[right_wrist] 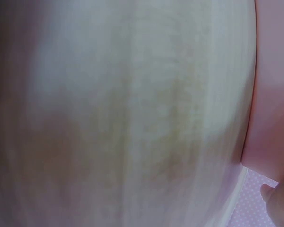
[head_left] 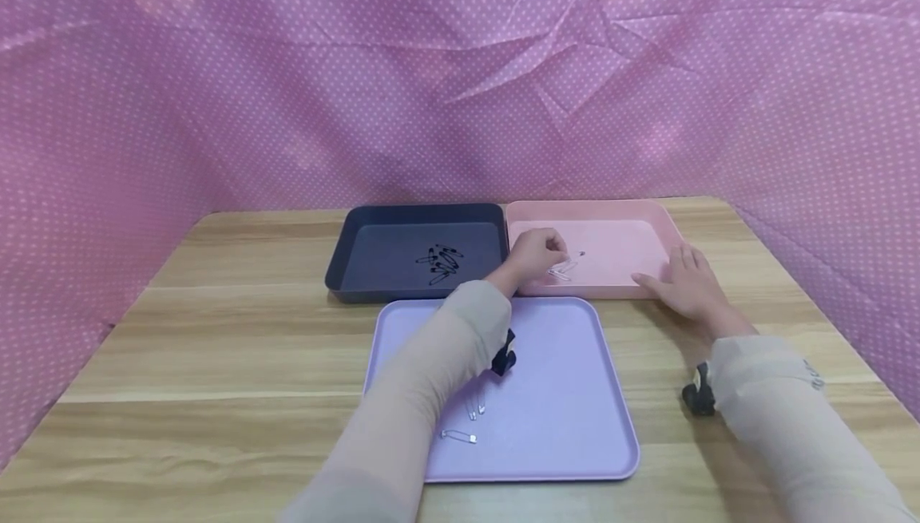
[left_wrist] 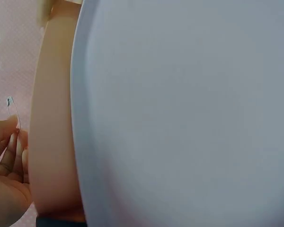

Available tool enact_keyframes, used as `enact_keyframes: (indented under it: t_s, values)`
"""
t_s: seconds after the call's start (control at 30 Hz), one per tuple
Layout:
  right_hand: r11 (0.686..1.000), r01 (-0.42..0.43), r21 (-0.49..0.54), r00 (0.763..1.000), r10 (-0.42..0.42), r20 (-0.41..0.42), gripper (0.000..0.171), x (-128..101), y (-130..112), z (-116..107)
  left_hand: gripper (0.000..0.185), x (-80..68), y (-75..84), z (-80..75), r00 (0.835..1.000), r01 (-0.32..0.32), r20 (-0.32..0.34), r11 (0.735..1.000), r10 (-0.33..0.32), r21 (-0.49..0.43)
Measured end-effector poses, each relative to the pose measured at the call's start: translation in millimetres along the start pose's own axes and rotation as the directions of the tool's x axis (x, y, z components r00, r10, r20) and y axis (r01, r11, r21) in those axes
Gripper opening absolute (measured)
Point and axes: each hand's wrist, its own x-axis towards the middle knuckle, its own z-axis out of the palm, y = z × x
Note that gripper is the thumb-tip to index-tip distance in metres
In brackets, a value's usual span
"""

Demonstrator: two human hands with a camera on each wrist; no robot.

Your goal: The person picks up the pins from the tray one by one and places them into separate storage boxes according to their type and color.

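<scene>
On the wooden counter [head_left: 216,331] we see our left hand [head_left: 535,255] pinching a silver safety pin [left_wrist: 13,116] over the pink tray [head_left: 664,223]; our right hand [head_left: 686,279] rests flat, fingers relaxed, on its edge.

Wooden table [head_left: 216,347], curtain [head_left: 216,68] behind and on both sides. Near tray [head_left: 568,427] at centre front, three safety pins [head_left: 467,419] in its left half. Behind it, two trays side by side, touching: far left tray [head_left: 374,259] with a heap of pins [head_left: 440,263] in it, far right tray [head_left: 618,243] with a few pins [head_left: 562,271] in its left part. Left hand [head_left: 535,255] over the far right tray, pinching a single pin [left_wrist: 13,111]; right hand [head_left: 686,283] rests on that tray's front right corner.
</scene>
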Motion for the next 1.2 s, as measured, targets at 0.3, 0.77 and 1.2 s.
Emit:
enact_keyframes:
  t_s: [0.3, 0.77, 1.2]
  values:
    - [1.0, 0.01, 0.023, 1.0, -0.01, -0.024, 0.096, 1, 1, 1, 0.008, 10.7, -2.8, 11.0, 0.989, 0.13, -0.07, 0.991, -0.128, 0.023]
    - [1.0, 0.008, 0.012, 1.0, -0.008, -0.02, 0.096, 2, 4, 1, 0.015, 54.9, -42.3, 38.0, 0.973, 0.213, -0.137, 0.955, -0.188, 0.207]
    - [1.0, 0.004, 0.018, 0.999, -0.004, -0.043, 0.095, 1, 0, 0, 0.024, 20.0, 2.6, 25.0, 0.941, 0.337, -0.126, 0.914, -0.315, 0.227]
